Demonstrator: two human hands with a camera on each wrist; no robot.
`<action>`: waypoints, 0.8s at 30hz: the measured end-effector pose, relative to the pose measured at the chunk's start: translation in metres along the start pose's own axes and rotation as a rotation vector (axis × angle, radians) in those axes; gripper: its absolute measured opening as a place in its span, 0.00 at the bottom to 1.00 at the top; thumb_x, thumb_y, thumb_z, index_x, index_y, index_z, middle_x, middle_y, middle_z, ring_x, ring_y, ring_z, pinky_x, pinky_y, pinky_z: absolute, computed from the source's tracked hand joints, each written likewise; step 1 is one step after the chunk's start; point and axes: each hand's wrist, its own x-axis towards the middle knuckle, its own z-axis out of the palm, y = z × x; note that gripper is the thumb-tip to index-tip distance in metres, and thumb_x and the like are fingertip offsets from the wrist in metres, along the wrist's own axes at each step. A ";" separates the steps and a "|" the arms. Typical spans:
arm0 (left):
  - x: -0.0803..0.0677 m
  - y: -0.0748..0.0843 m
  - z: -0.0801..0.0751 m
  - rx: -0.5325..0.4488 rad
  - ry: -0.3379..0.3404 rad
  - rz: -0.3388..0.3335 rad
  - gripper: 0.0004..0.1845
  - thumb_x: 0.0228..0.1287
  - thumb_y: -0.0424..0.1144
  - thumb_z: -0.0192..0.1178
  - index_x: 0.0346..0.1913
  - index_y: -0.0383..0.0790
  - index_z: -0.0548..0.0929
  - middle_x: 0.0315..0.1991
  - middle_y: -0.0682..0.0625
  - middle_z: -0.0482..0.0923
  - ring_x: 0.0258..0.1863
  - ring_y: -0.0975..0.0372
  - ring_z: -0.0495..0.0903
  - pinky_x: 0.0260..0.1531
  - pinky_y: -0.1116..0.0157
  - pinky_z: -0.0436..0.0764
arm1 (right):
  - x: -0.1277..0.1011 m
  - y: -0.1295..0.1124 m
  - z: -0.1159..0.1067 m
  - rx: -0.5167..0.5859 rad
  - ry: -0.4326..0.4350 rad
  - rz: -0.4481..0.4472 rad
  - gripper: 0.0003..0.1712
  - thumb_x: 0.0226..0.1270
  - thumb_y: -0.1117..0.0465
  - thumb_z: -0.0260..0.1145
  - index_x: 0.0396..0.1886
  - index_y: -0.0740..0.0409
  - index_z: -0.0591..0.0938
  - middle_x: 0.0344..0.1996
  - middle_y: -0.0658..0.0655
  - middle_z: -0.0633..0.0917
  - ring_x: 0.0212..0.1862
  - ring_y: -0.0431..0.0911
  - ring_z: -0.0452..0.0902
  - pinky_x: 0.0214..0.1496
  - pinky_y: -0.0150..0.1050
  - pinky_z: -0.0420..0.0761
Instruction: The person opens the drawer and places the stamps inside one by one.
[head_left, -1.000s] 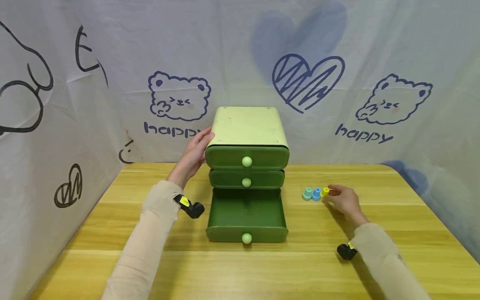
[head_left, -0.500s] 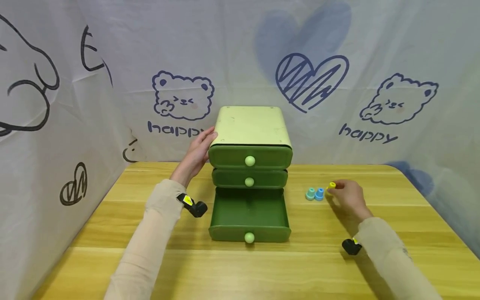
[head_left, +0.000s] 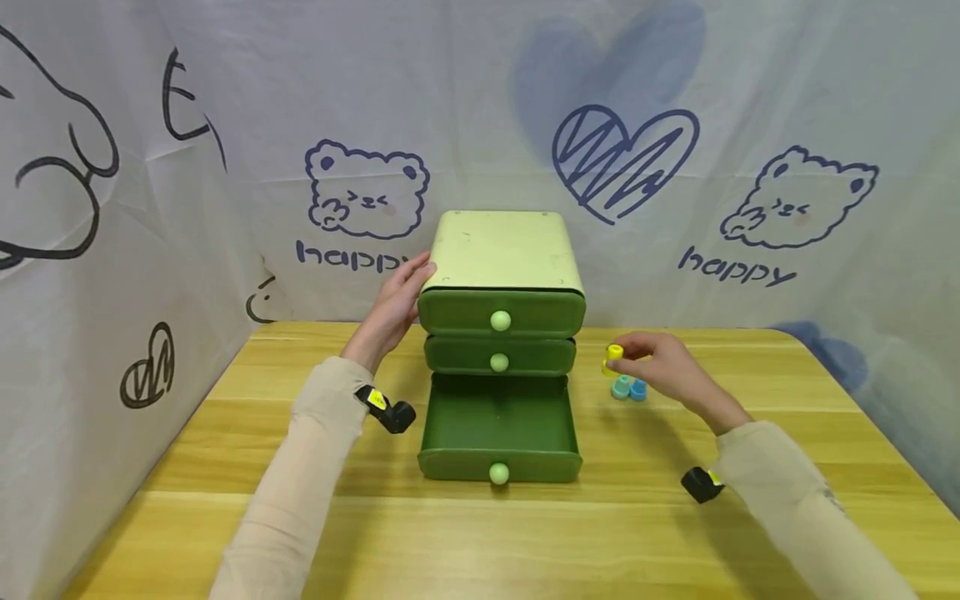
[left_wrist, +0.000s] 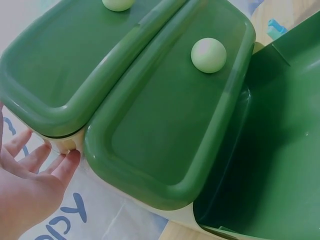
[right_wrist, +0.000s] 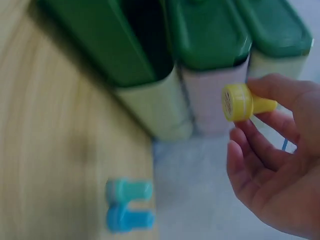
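Note:
My right hand (head_left: 667, 367) pinches a small yellow stamp (right_wrist: 240, 102) between thumb and fingers, above the table and right of the drawer cabinet (head_left: 502, 250). A patterned round base shows on it in the right wrist view. Just below in the head view, a teal stamp (head_left: 621, 387) and a blue stamp (head_left: 638, 390) stand side by side on the wood. My left hand (head_left: 390, 312) rests against the cabinet's cream left side, its fingers fairly straight. The bottom green drawer (head_left: 498, 465) is pulled out with nothing visible inside; the upper two drawers are closed.
The wooden table (head_left: 510, 542) runs around the cabinet on both sides and in front. Behind it hangs a white cloth (head_left: 480, 100) with drawn bears and hearts. Pale round knobs stick out from the drawer fronts.
My right hand has lifted the yellow stamp off the table beside the other two and carried it up and left toward the cabinet. The left hand stays on the cabinet's side.

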 end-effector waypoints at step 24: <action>-0.001 0.000 0.000 -0.028 0.005 0.005 0.31 0.74 0.43 0.51 0.74 0.40 0.58 0.73 0.46 0.57 0.67 0.55 0.63 0.61 0.59 0.71 | 0.039 -0.082 0.038 0.132 -0.452 -0.169 0.15 0.60 0.62 0.71 0.46 0.62 0.85 0.34 0.51 0.86 0.37 0.48 0.80 0.42 0.44 0.83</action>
